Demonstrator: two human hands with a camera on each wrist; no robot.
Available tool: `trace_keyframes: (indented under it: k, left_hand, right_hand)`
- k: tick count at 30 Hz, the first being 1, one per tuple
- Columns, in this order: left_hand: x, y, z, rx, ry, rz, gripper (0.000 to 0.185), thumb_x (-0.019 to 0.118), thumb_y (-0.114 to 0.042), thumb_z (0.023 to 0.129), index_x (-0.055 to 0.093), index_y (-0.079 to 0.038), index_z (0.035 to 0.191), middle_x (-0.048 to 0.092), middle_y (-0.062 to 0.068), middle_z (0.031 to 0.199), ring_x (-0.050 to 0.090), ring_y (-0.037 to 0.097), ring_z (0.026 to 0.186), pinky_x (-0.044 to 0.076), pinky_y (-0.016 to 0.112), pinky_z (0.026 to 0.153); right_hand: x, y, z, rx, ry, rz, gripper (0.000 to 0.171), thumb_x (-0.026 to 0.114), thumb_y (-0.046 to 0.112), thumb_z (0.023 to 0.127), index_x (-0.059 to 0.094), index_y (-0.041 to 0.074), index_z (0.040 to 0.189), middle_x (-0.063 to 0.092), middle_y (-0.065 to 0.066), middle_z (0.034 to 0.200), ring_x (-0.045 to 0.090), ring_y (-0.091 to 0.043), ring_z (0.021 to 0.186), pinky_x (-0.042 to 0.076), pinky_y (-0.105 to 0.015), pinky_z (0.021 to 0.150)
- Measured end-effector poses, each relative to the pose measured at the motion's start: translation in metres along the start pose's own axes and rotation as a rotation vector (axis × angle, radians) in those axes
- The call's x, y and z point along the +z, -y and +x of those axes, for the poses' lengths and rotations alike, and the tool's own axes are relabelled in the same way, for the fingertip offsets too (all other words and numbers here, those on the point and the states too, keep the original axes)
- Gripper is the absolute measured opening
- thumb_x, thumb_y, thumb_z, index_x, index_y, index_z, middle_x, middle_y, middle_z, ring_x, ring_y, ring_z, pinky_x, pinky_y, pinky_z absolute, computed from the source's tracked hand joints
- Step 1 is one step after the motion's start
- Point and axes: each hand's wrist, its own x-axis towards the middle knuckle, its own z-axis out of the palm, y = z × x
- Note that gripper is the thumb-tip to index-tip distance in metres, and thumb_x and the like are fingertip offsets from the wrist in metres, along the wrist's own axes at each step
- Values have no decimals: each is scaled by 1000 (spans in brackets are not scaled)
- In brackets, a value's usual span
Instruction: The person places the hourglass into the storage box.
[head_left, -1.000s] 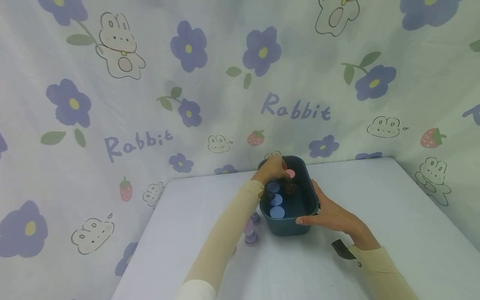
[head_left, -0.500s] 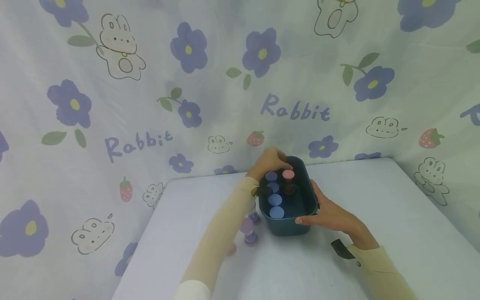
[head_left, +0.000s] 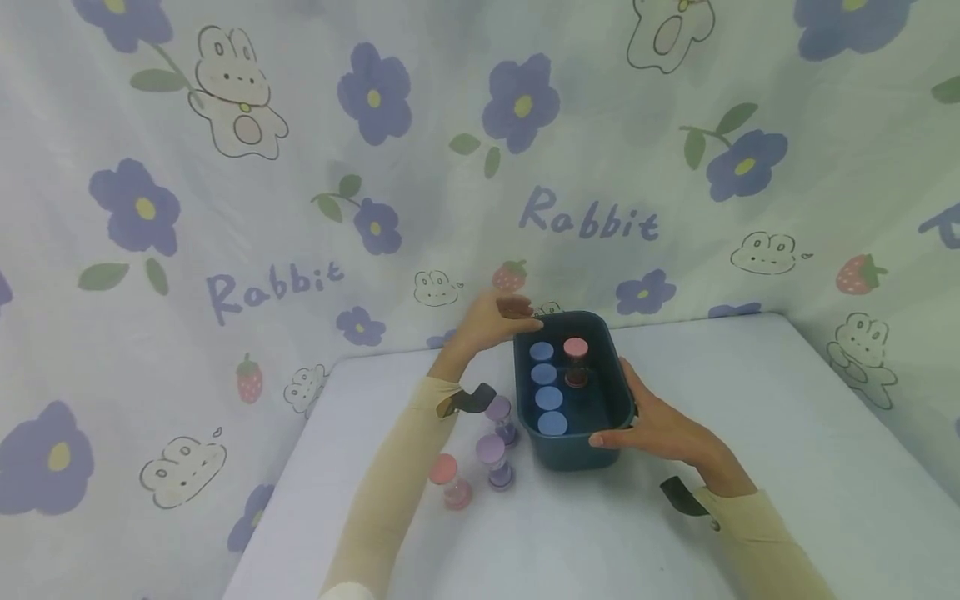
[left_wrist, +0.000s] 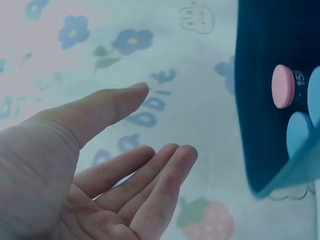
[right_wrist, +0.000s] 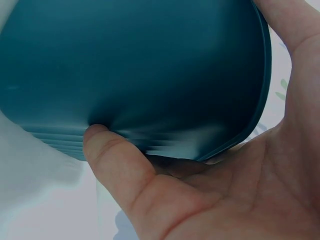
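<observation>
Bin (head_left: 573, 450), dark teal, sits centre of the head view on the white table (head_left: 750, 400). Right hand (head_left: 660, 429) grips its near right corner, thumb on the front wall, fingers along the side. Left hand (head_left: 487, 321) hovers empty beside the far left rim, fingers relaxed and spread. Inside: four blue-capped sand timers (head_left: 546, 387) in a row, one pink-capped timer (head_left: 576, 358). Outside, lower left: two purple-capped timers (head_left: 495, 433), one pink (head_left: 448, 479). Judgement: loading step, between picks; next pick needs the left hand to reach back for a loose timer.
</observation>
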Motion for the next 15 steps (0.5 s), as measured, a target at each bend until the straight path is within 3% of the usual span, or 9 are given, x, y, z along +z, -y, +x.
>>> trace_keyframes:
  k: [7,15]
  left_hand:
    - [-22,16,-37,22,-29,-53,53,83,-28,87,67,-7,133,75,11,126,72,27,120,57,46,106]
    - [-34,52,-88,48,-106,-126,44,79,-19,91,68,-3,131,74,18,125,72,32,117,59,39,103]
  right_hand:
    - [0,-2,0,-11,-14,1,133,84,51,80,-13,20,165,3,-21,174,18,-53,155,27,-82,113]
    - [0,-2,1,-12,-2,8,133,84,51,80,-13,20,165,3,-21,174,19,-53,155,27,-81,113]
